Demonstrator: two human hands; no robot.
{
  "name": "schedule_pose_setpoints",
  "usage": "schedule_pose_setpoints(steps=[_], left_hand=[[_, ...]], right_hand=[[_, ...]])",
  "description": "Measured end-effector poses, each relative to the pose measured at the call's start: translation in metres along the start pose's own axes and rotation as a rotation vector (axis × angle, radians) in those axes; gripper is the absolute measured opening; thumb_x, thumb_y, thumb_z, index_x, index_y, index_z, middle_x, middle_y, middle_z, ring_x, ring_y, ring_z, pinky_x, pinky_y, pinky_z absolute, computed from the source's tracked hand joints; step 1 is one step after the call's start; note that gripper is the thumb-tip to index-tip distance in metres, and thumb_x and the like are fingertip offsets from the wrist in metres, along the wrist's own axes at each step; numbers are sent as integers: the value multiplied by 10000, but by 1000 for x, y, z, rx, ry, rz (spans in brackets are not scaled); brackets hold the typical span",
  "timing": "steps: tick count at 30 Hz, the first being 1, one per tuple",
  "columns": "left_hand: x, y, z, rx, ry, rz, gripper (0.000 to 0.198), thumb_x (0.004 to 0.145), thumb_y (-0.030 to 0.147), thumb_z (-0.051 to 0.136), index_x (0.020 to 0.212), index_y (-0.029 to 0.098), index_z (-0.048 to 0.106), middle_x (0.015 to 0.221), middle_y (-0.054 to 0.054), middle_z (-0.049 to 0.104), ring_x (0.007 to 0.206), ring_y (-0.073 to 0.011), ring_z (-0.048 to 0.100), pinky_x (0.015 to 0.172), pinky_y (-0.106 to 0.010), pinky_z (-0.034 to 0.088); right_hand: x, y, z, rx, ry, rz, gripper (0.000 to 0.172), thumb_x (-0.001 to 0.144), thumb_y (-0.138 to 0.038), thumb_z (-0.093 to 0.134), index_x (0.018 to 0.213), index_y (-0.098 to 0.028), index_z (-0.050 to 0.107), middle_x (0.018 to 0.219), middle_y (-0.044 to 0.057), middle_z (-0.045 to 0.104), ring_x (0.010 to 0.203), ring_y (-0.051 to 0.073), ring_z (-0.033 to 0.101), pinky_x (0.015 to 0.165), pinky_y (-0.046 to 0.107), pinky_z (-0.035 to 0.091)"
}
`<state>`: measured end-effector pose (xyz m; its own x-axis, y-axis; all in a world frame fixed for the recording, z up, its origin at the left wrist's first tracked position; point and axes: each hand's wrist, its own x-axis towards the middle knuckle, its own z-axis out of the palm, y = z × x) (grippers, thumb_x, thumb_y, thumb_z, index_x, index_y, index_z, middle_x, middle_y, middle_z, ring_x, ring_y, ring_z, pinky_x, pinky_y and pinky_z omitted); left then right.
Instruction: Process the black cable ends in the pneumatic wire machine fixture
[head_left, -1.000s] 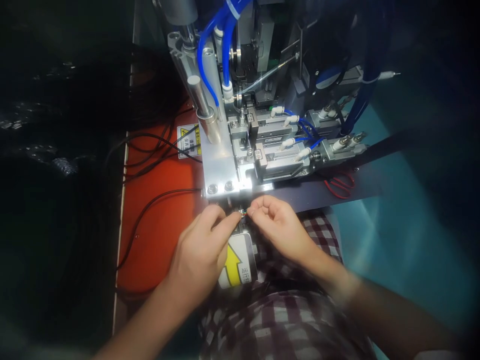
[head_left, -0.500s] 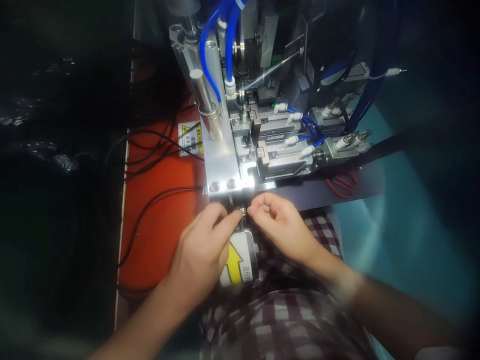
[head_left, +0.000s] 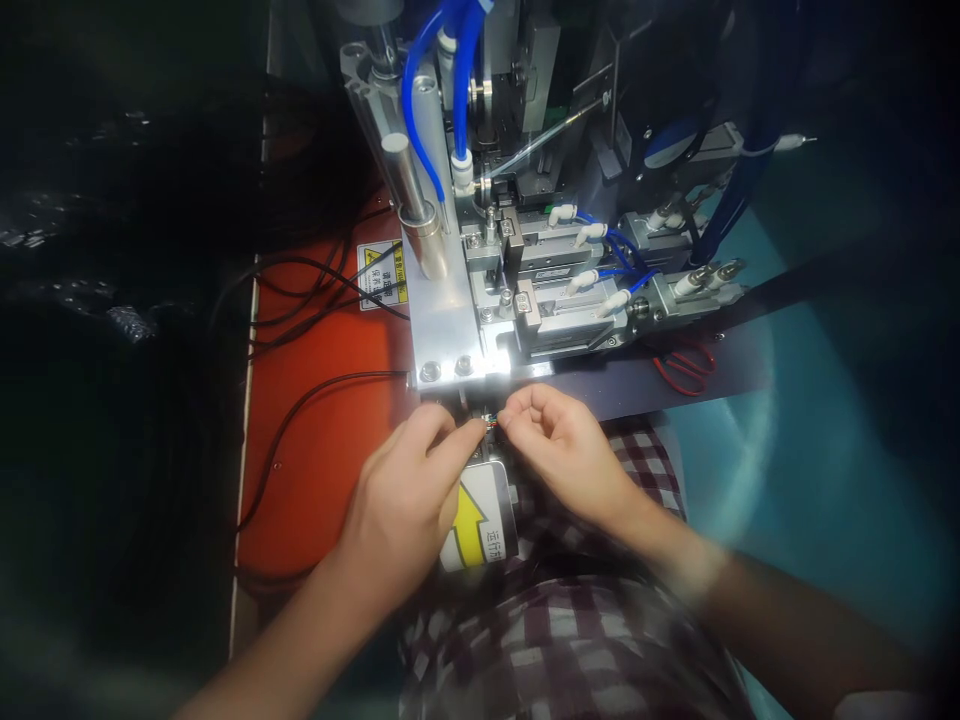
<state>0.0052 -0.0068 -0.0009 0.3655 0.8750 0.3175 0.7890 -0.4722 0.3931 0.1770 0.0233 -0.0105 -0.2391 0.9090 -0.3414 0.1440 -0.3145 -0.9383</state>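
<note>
Several thin coloured wires (head_left: pixel 492 422) span the small gap between my hands, at the front of the metal machine (head_left: pixel 450 340). The ends of the wires sit in the pinched thumb and fingers of my right hand (head_left: pixel 559 440). My left hand (head_left: pixel 405 490) is closed, its thumb and fingertips pressed at the wires' other end. What those left fingers grip is hidden and too small to name. Just below them lies a white plate with a yellow arrow (head_left: pixel 470 530), partly covered by my left hand.
An orange-red base plate (head_left: pixel 322 440) with black cables (head_left: pixel 292 400) and a warning label (head_left: pixel 381 275) is on the left. Blue air hoses (head_left: pixel 459 100) and pneumatic cylinders (head_left: pixel 570 325) stand behind my hands. A red wire loop (head_left: pixel 684 370) lies on the right.
My right hand has shifted slightly right, away from my left fingertips, and more of the coloured wires shows between them. My left hand looks nearly still.
</note>
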Motion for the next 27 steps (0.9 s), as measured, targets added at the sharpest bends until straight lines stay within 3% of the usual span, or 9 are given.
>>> schedule_pose_setpoints(steps=[10, 13, 19, 23, 27], left_hand=[[2, 2, -1, -4, 3, -2, 241, 863, 47, 485, 1018, 93, 664, 789, -60, 570, 670, -134, 552, 557, -226, 480], [2, 2, -1, 2, 5, -2, 246, 870, 53, 475, 1024, 98, 661, 787, -57, 571, 666, -131, 548, 553, -224, 480], [1, 1, -1, 10, 4, -8, 270, 865, 46, 459, 1045, 118, 647, 797, -54, 570, 681, -127, 557, 571, -216, 492], [2, 2, -1, 19, 0, -9, 293, 862, 35, 433, 1038, 133, 646, 793, -47, 569, 675, -123, 557, 573, -209, 494], [1, 1, 0, 23, 1, -8, 302, 848, 23, 433, 1031, 120, 652, 792, -57, 573, 684, -132, 567, 580, -217, 502]], right_hand=[[-6, -1, 5, -582, 169, -348, 131, 896, -223, 475, 768, -195, 478, 606, -37, 482, 535, 107, 432, 554, 262, 337], [-5, 1, 5, -562, 169, -342, 134, 897, -237, 479, 769, -195, 483, 611, -36, 483, 530, 106, 432, 548, 259, 343], [-3, 0, 1, -184, 48, -77, 163, 893, -310, 503, 771, -202, 511, 583, -52, 447, 493, 98, 414, 465, 228, 345], [-6, -4, 0, -320, 133, -199, 96, 878, -278, 531, 859, -191, 567, 574, -46, 471, 505, 106, 446, 495, 236, 369], [-7, -5, 6, -456, 160, -310, 97, 875, -247, 527, 807, -189, 564, 554, -50, 462, 493, 102, 442, 513, 243, 367]])
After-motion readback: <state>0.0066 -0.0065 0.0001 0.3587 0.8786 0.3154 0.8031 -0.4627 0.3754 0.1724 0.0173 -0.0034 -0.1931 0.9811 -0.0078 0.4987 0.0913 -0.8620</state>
